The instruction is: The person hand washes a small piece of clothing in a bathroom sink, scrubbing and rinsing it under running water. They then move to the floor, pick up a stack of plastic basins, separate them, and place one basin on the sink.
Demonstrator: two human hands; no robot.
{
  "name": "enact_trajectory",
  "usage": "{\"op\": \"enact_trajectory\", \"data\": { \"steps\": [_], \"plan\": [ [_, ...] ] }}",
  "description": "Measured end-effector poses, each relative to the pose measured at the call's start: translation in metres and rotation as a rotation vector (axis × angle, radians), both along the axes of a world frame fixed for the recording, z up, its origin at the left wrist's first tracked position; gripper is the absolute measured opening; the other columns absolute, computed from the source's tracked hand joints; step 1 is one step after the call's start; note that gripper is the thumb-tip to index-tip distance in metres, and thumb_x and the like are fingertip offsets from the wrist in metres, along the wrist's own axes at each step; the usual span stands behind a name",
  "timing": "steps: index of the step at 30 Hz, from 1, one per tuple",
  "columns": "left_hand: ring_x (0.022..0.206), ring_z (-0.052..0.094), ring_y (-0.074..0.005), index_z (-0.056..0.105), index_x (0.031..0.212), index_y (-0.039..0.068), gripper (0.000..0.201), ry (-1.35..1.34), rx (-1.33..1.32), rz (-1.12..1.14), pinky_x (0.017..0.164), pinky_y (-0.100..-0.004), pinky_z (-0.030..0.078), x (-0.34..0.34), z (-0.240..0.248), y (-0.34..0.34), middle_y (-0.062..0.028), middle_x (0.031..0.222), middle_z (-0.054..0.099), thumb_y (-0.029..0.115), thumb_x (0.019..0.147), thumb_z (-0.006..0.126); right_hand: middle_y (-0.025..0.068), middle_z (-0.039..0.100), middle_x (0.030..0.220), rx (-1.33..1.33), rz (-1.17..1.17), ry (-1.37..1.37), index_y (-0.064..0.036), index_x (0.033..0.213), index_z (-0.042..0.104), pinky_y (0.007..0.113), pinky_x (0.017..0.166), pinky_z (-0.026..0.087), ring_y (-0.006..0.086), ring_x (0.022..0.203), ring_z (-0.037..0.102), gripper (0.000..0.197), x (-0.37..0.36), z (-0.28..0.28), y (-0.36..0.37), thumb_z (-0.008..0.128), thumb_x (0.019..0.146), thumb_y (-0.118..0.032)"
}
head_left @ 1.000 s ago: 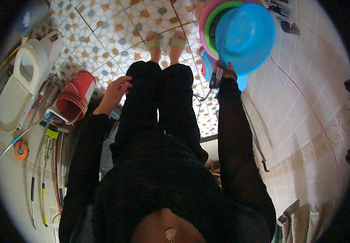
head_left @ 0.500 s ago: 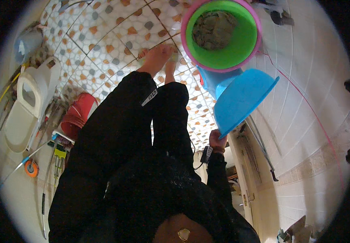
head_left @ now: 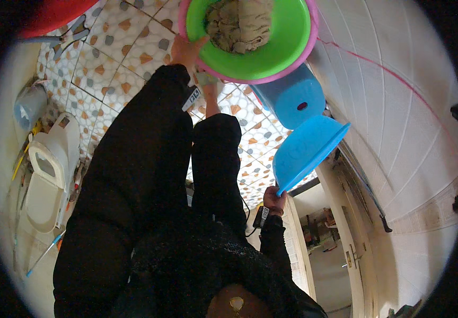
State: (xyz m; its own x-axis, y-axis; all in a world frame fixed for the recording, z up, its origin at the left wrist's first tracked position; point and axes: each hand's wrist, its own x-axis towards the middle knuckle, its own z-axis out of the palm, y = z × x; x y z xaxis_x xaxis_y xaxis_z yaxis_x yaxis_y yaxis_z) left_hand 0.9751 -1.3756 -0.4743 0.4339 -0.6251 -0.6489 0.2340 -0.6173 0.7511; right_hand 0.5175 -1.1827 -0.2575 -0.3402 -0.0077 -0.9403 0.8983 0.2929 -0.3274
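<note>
My left hand (head_left: 186, 50) reaches forward and grips the near rim of a green basin (head_left: 271, 50), which is nested in a pink basin (head_left: 299, 62). A wad of beige cloth (head_left: 238, 24) lies inside the green basin. My right hand (head_left: 274, 200) is low at my side. It holds the lower edge of a light blue basin (head_left: 306, 151), which is tilted on its side. A blue round stool or upturned bucket (head_left: 292, 98) stands on the floor between the two basins. My black-clad legs fill the middle of the view.
A white toilet (head_left: 49, 169) stands at the left, with a grey jug (head_left: 27, 106) beyond it. Part of a red tub (head_left: 54, 13) shows at the top left. The patterned tile floor (head_left: 123, 37) meets a white tiled wall (head_left: 398, 132) on the right. A doorway (head_left: 329, 238) opens at the lower right.
My left arm has stretched forward and taken the green basin's rim. My right hand has lowered the blue basin to my side, tilted on edge. The basins now look closer.
</note>
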Motion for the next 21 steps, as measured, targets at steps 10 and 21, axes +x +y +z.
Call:
{"op": "enact_trajectory", "data": {
  "steps": [10, 21],
  "plan": [
    [0.090, 0.058, -0.0299, 0.046, 0.122, 0.011, 0.055, -0.114, 0.155, -0.443, 0.071, -0.0392, 0.048, 0.011, 0.021, 0.010, -0.0138, 0.101, 0.060, 0.000, 0.071, 0.064, 0.0084, 0.059, 0.081, -0.006, 0.029, 0.030, 0.0028, 0.100, 0.054, 0.030, 0.064, 0.051, 0.0170, 0.065, 0.056, 0.023, -0.018, -0.001, 0.019, 0.049, 0.085, -0.015],
    [0.099, 0.056, -0.0235, 0.047, 0.117, 0.006, 0.041, 0.657, 0.123, 0.209, 0.077, -0.0371, 0.051, 0.038, 0.076, 0.110, -0.0113, 0.108, 0.056, 0.009, 0.079, 0.062, 0.0079, 0.056, 0.085, -0.018, 0.233, 0.048, -0.0021, 0.095, 0.050, 0.031, 0.069, 0.046, 0.0205, 0.073, 0.053, 0.023, -0.017, -0.018, -0.010, 0.059, 0.080, -0.016]
  ]
}}
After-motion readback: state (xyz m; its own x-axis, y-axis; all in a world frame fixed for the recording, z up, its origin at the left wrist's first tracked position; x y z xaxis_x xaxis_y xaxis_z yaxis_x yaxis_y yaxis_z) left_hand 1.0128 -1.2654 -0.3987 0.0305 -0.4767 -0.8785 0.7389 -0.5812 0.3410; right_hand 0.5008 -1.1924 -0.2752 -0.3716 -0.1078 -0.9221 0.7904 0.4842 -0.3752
